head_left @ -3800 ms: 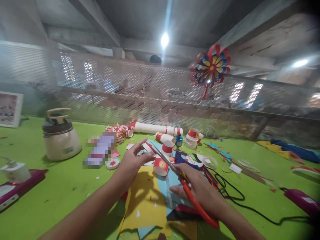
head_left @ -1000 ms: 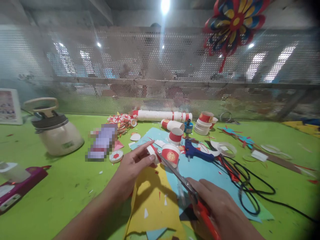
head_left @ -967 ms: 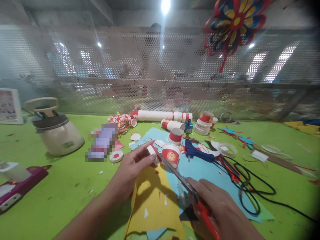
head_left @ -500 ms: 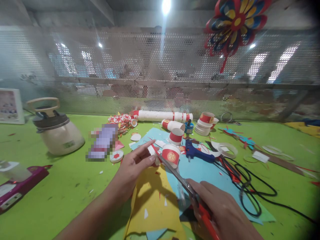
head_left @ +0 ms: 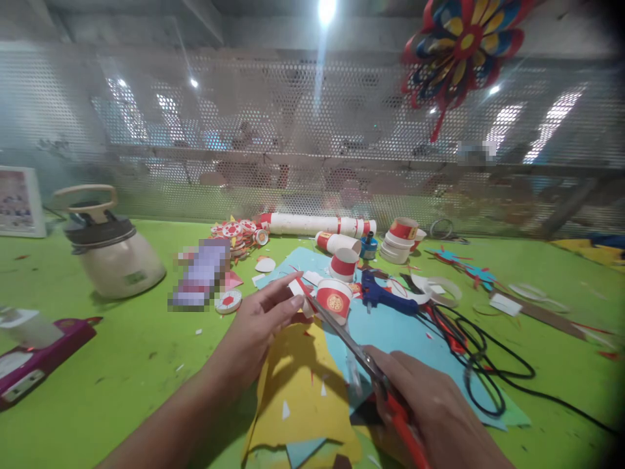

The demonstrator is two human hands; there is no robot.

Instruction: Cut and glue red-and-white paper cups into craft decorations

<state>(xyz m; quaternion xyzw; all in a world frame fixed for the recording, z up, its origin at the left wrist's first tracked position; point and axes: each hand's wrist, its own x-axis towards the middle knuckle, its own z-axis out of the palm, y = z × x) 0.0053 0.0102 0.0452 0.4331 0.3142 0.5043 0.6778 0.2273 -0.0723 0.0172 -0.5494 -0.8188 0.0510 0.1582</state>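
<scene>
My left hand (head_left: 266, 316) pinches a small red-and-white paper piece (head_left: 299, 290) between thumb and fingers. My right hand (head_left: 420, 400) grips red-handled scissors (head_left: 359, 355), their blades pointing up and left, with the tips at the paper piece. Whether the blades are parted is hard to see. Just behind the tips stands a red-and-white paper cup (head_left: 336, 299) with a gold emblem, and beyond it a smaller cup (head_left: 344, 264). Under both hands lies a yellow sheet (head_left: 297, 404) with small paper scraps on it.
A blue glue gun (head_left: 388, 296) with a black cord (head_left: 517, 371) lies right of the cups on a light blue sheet (head_left: 410, 339). At left are a jug (head_left: 117, 260), a blurred phone-like object (head_left: 202, 270) and a purple power strip (head_left: 49, 358). A pinwheel flower (head_left: 466, 45) hangs upper right.
Both hands stay nearly in place, with the scissor tips still at the paper piece. The view has shifted very slightly.
</scene>
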